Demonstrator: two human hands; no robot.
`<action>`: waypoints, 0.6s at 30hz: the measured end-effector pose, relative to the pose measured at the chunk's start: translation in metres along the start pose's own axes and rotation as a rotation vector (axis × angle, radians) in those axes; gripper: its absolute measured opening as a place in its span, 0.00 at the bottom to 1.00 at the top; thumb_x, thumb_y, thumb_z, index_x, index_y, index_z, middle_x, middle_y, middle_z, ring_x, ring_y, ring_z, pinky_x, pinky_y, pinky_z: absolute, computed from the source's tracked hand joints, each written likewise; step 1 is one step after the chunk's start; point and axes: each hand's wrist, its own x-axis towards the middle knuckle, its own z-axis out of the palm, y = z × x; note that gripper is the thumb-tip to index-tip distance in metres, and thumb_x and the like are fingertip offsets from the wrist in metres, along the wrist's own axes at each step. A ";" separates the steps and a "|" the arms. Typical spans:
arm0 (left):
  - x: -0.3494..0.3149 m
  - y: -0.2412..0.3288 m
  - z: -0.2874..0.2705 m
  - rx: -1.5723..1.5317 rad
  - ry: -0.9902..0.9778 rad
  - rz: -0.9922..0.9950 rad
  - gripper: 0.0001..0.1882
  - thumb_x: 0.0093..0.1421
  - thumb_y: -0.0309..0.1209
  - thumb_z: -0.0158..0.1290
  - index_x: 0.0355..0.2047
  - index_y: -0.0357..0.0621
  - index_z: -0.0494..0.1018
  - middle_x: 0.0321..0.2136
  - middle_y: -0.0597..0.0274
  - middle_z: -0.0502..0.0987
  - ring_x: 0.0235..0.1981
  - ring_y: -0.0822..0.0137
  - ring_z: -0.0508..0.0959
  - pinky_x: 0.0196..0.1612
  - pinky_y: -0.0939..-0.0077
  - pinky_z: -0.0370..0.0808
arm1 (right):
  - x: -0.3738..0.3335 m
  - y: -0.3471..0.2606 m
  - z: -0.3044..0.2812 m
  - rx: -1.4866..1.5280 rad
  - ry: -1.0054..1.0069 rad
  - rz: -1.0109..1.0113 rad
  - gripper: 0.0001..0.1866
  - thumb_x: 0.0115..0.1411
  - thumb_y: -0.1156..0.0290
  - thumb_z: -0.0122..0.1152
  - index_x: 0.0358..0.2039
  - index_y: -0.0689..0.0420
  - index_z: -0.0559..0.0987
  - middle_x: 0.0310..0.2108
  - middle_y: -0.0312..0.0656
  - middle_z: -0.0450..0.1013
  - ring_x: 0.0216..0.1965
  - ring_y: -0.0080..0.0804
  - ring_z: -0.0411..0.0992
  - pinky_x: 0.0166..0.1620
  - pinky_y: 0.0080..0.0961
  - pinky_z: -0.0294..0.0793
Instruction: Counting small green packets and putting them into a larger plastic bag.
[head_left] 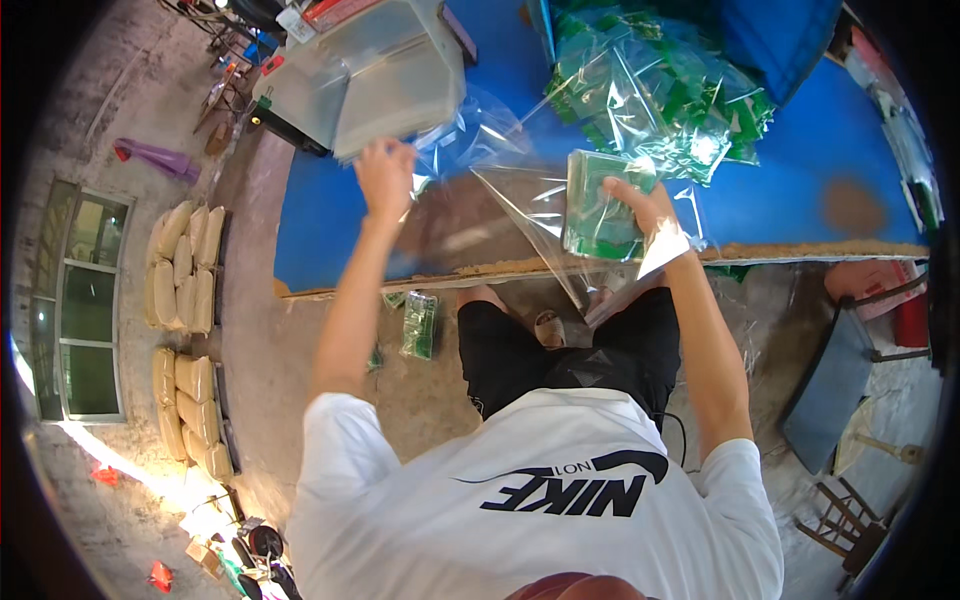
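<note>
My right hand point(645, 207) grips a stack of flat green-and-clear packets point(592, 205), the thumb lying across its top. Around and below that stack hangs a loose clear plastic bag point(535, 205), its lower corner drooping past the table edge. My left hand point(386, 182) is closed, fingers curled, at the near edge of a pile of clear plastic sheets or bags point(395, 100). Thin clear film point(470, 135) lies beside its fingers; what they pinch is too small to make out. Beyond my right hand lies a heap of green packets in clear wrapping point(655, 85).
The blue table point(330, 230) has a worn brown front edge. A grey machine or tray point(300, 105) stands at its far left. Green packets point(420, 325) lie on the floor below. Stacked tan sacks point(185, 265) are at left; a grey chair point(825, 390) and wooden stool point(845, 520) at right.
</note>
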 end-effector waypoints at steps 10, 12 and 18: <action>0.098 -0.112 0.035 0.276 0.169 0.062 0.09 0.54 0.32 0.61 0.36 0.47 0.82 0.41 0.57 0.77 0.48 0.55 0.74 0.53 0.56 0.67 | -0.015 0.015 -0.011 -0.110 -0.008 -0.062 0.28 0.56 0.65 0.70 0.54 0.63 0.75 0.49 0.42 0.75 0.48 0.30 0.73 0.51 0.30 0.73; 0.092 -0.104 0.059 0.332 0.198 0.065 0.11 0.54 0.34 0.62 0.37 0.46 0.81 0.41 0.55 0.76 0.48 0.54 0.74 0.54 0.56 0.67 | -0.012 0.017 -0.012 -0.106 -0.020 -0.011 0.28 0.56 0.65 0.71 0.54 0.63 0.74 0.49 0.42 0.75 0.48 0.30 0.73 0.51 0.30 0.73; 0.029 -0.071 0.094 -0.234 -0.352 -0.287 0.32 0.60 0.51 0.57 0.57 0.43 0.71 0.58 0.46 0.69 0.61 0.47 0.66 0.64 0.47 0.60 | -0.006 0.013 -0.010 -0.164 -0.052 -0.082 0.30 0.52 0.66 0.74 0.53 0.63 0.73 0.46 0.40 0.75 0.46 0.28 0.72 0.52 0.28 0.71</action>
